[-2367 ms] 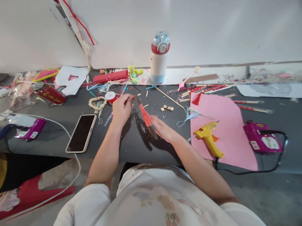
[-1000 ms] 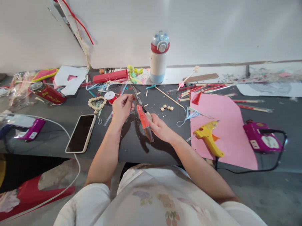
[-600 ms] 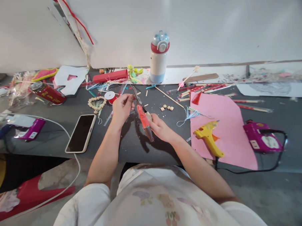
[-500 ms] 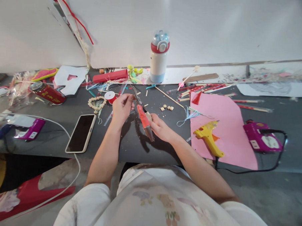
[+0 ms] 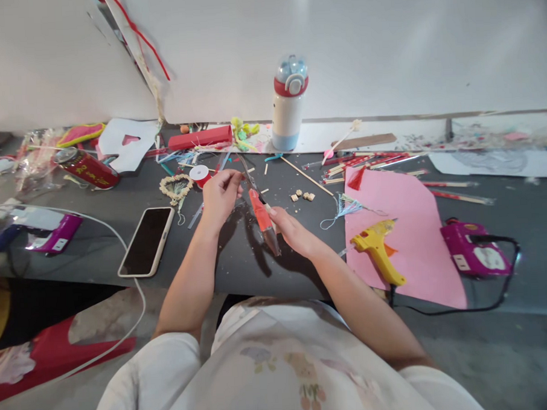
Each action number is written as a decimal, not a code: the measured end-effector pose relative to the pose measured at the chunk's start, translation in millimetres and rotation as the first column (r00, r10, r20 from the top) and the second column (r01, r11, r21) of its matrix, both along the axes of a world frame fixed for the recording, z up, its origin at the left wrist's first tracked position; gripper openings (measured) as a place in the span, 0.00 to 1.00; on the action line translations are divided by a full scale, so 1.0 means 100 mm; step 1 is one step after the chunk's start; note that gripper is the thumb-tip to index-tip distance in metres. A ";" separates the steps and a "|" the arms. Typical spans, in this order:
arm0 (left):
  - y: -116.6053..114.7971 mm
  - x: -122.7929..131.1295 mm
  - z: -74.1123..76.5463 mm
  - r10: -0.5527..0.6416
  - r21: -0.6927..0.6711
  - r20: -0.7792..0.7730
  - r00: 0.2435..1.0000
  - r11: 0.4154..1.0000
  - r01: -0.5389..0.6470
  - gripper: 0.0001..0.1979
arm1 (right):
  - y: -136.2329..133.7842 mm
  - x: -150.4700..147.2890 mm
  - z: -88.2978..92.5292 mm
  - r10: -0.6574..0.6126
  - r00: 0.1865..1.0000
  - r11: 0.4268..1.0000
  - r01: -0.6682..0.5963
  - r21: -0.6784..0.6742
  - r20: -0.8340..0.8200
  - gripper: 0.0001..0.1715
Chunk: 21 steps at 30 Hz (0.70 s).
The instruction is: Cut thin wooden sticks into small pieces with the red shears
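Note:
Over the middle of the dark table, my right hand (image 5: 292, 228) is closed on a long, narrow plastic wrapper (image 5: 259, 210), red-orange in the middle with shiny see-through ends. A pale strip shows beside its thumb. The wrapper is tilted, its upper end near my left hand (image 5: 222, 198). That hand is closed, thumb and fingertips pinched together; what they hold is too small to make out. Several small pale wooden pieces (image 5: 303, 195) lie right of the hands. Left of them are a red-and-white spool (image 5: 200, 175) and a beaded heart (image 5: 176, 187) with a tassel.
A white bottle (image 5: 289, 116) stands behind the hands. A phone (image 5: 147, 242) and a red can (image 5: 87, 168) are on the left. On the right, a yellow glue gun (image 5: 377, 246) lies on pink sheet (image 5: 410, 217), its cord running to a purple box (image 5: 475, 247).
My right thumb and fingers have shifted slightly on the wrapper, which has turned a little. My left hand stays nearly still, pinched near its upper end.

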<state>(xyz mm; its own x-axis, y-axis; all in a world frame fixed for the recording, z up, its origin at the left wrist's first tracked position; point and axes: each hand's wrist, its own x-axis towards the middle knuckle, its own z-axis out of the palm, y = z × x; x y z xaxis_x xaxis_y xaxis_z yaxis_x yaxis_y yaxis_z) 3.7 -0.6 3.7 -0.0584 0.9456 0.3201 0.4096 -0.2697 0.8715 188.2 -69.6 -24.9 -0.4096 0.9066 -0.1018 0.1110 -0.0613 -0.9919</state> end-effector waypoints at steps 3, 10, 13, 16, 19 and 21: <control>0.00 -0.01 -0.02 -0.001 0.009 -0.060 0.998 1.000 0.002 0.12 | 0.00 0.01 0.05 0.079 0.991 0.994 -0.086 -0.067 -0.104 0.36; -0.01 -0.02 -0.05 -0.021 0.054 -0.137 0.990 0.998 0.029 0.11 | -0.01 0.03 0.10 0.095 0.971 0.989 -0.117 -0.086 -0.219 0.35; -0.03 -0.02 -0.03 -0.021 0.073 -0.159 0.987 0.997 0.033 0.13 | 0.00 0.03 0.10 0.109 0.975 0.984 -0.133 -0.114 -0.195 0.31; -0.04 -0.01 0.00 -0.016 0.082 -0.178 0.984 0.996 0.031 0.14 | 0.01 0.02 0.06 0.109 0.973 0.982 -0.137 -0.129 -0.204 0.28; -0.05 -0.01 0.02 -0.003 0.082 -0.185 0.983 0.996 0.018 0.16 | 0.01 0.01 0.02 0.128 0.968 0.981 -0.156 -0.117 -0.217 0.26; -0.04 0.00 0.01 -0.001 0.063 -0.161 0.987 0.998 0.011 0.17 | 0.01 0.01 0.01 0.129 0.972 0.984 -0.150 -0.096 -0.197 0.26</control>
